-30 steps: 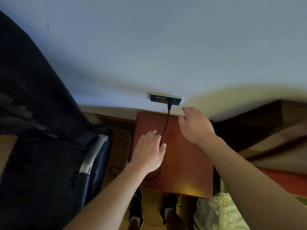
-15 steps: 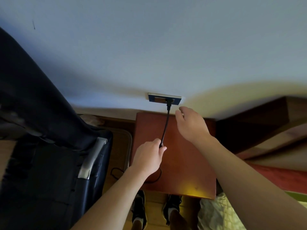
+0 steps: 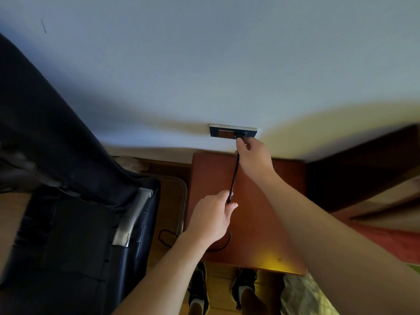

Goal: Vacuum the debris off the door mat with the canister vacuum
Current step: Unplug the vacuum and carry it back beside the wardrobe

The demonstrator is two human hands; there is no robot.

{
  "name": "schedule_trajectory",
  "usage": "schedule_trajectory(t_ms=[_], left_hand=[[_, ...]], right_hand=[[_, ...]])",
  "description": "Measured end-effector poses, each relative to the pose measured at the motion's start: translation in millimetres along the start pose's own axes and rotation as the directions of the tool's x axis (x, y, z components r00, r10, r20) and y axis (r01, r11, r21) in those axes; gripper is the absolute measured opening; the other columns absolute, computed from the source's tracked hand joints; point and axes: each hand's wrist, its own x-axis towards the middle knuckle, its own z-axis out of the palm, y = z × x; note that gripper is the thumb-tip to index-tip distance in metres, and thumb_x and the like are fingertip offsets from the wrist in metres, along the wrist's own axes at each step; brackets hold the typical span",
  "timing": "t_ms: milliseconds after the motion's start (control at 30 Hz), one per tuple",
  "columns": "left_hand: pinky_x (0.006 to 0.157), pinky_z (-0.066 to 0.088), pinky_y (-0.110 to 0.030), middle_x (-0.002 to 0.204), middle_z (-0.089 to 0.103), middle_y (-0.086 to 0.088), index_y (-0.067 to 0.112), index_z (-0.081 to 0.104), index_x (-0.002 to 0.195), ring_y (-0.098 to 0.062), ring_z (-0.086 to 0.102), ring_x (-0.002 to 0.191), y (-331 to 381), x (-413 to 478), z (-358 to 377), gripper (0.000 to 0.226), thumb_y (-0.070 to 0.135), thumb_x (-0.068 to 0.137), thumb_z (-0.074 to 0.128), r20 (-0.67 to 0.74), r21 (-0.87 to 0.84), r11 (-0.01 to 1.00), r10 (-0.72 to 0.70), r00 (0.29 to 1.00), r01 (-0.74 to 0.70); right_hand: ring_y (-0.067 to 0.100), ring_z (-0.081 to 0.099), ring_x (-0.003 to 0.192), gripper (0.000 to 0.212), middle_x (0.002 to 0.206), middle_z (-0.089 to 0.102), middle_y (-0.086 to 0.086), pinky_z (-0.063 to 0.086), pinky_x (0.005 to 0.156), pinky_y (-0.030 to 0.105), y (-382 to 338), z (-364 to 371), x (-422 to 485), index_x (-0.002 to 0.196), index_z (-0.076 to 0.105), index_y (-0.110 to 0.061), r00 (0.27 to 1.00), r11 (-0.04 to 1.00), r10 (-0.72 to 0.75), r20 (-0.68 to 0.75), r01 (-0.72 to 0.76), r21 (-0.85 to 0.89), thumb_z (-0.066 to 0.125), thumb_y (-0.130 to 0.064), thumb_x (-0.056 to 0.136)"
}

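Observation:
A black power cord runs from a dark wall socket down over a reddish wooden nightstand. The cord's black plug sits in the socket. My right hand pinches the cord just below the plug, fingertips touching it. My left hand is closed around the cord lower down, above the nightstand top. The cord hangs in a loop past the nightstand's left edge. No vacuum and no door mat are in view.
A dark office chair with a silver armrest stands close on the left. A bed edge with light bedding and dark wooden frame lies to the right. My two shoes stand on wooden floor below.
My left hand closed on the cord and pulled it taut. My right hand rose from over the nightstand to the plug at the socket and pinched it.

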Motion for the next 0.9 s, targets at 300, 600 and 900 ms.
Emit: schedule_trajectory(t_ms=[300,600,900], left_hand=[[0.048,0.033,-0.015,0.06,0.05,0.012,0.02,0.059,0.134,-0.005,0.049,0.049,-2,-2,-2,0.037,0.04,0.103,0.058,-0.021,-0.089,0.996,-0.035,0.999,0.033],[0.069,0.06,-0.032,0.081,0.073,0.007,0.021,0.065,0.127,-0.007,0.068,0.068,-6,-4,5,0.033,0.04,0.099,0.063,-0.066,-0.169,0.982,-0.091,0.994,0.079],[0.07,0.062,-0.036,0.078,0.071,0.009,0.024,0.068,0.117,-0.008,0.07,0.07,-11,-7,1,0.021,0.035,0.099,0.064,-0.076,-0.24,0.967,-0.106,0.991,0.085]], right_hand=[[0.012,0.05,0.053,0.035,0.065,0.062,0.001,0.039,0.052,0.022,1,5,5,0.074,0.062,-0.012,0.997,0.968,0.08,-0.007,-0.076,0.239,0.051,-0.028,0.103],[0.008,0.05,0.055,0.025,0.069,0.061,-0.004,0.038,0.045,0.012,1,8,6,0.091,0.065,-0.01,0.997,0.966,0.071,-0.004,-0.068,0.248,0.05,-0.026,0.104],[0.005,0.052,0.067,0.026,0.079,0.063,-0.005,0.041,0.056,0.018,5,18,5,0.109,0.066,-0.01,0.993,0.944,0.103,-0.055,-0.08,0.321,0.048,-0.028,0.105]])
